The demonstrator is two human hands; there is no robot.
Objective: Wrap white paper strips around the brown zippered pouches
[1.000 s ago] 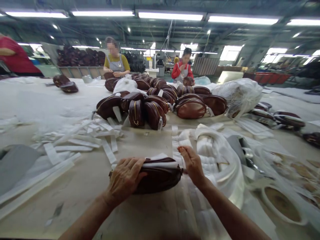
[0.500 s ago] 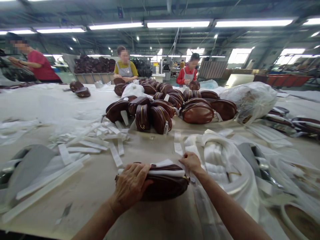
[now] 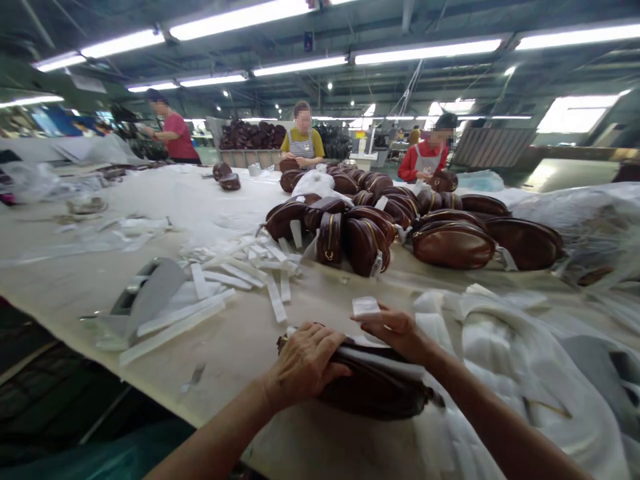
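Note:
A dark brown bag [image 3: 375, 390] lies on the table close to me, with a white strip [image 3: 390, 360] along its top. My left hand [image 3: 305, 363] is wrapped over the bag's left end, thumb on the near side. Above the far edge of the bag, my right hand [image 3: 393, 327] pinches a short white piece [image 3: 366, 307] between thumb and fingers. Part of the bag's top is hidden behind my hands.
Brown bags [image 3: 367, 240] are heaped ahead. Loose white strips [image 3: 245, 270] lie to the left beside a grey tape dispenser [image 3: 155, 293]. White rolled material [image 3: 500, 340] and another dispenser are on the right. Three people stand beyond the table.
The view has turned left. My right hand has moved over the bag's far side and now holds up a white piece. My left hand stays on the bag.

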